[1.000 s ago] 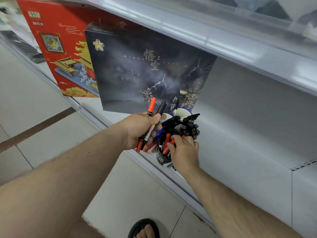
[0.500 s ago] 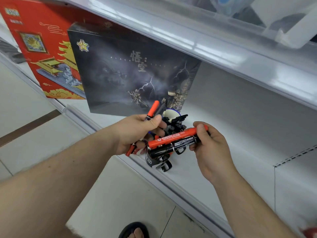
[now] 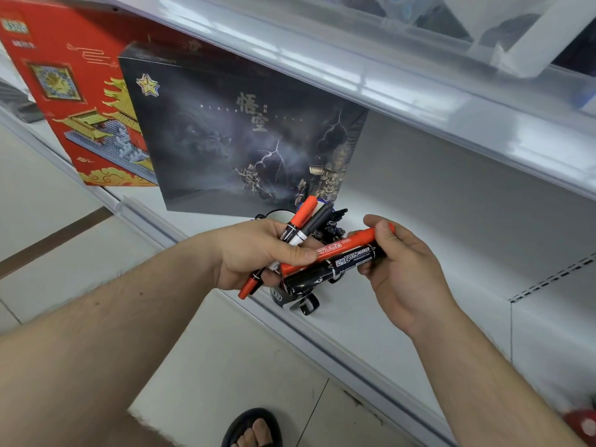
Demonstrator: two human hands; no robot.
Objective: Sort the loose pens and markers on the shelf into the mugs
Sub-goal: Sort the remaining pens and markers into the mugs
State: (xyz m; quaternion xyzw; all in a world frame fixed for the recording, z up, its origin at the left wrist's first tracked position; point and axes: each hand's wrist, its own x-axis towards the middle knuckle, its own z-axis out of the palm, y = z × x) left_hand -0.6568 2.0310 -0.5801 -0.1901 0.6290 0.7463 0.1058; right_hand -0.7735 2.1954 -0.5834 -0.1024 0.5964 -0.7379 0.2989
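The right hand (image 3: 403,269) is gripping a red marker (image 3: 342,248) and a black marker (image 3: 348,261) above the mug (image 3: 283,296) on the shelf (image 3: 371,311), while the left hand (image 3: 258,253) is clutching thinner pens (image 3: 298,225), so tipping them upright before lowering should be helping them drop in cleanly.

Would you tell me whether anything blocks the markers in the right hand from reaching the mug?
Yes: the left hand and its pens are above the mug, under the right hand's markers.
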